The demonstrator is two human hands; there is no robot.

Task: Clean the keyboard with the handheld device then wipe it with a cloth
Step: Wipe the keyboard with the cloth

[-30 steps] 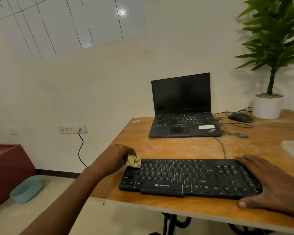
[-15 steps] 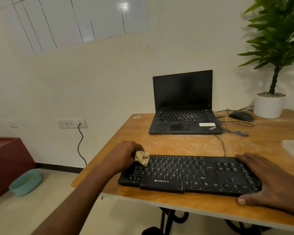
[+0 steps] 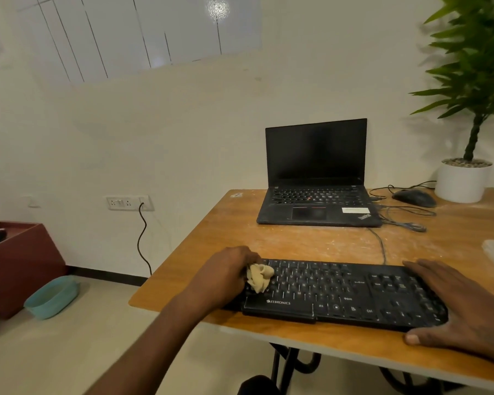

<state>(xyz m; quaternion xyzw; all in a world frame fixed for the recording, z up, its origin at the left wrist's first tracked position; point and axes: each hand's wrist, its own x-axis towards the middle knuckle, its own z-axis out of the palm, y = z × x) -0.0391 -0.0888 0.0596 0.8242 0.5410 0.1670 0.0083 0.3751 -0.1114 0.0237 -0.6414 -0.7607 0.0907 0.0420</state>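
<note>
— Where is the crumpled beige cloth (image 3: 259,277)?
— Bunched in the left hand (image 3: 226,276), pressed on the black plastic keyboard (image 3: 340,292)'s left keys, on the wooden table (image 3: 311,243).
— The right hand (image 3: 462,306)?
— Flat, fingers straight, on the keyboard's right end.

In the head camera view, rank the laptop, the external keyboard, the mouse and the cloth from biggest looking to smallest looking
1. keyboard, though it lies nearer the camera
2. laptop, close to it in apparent size, so the order is unsure
3. mouse
4. cloth, bunched in the left hand, about mouse-sized
</note>
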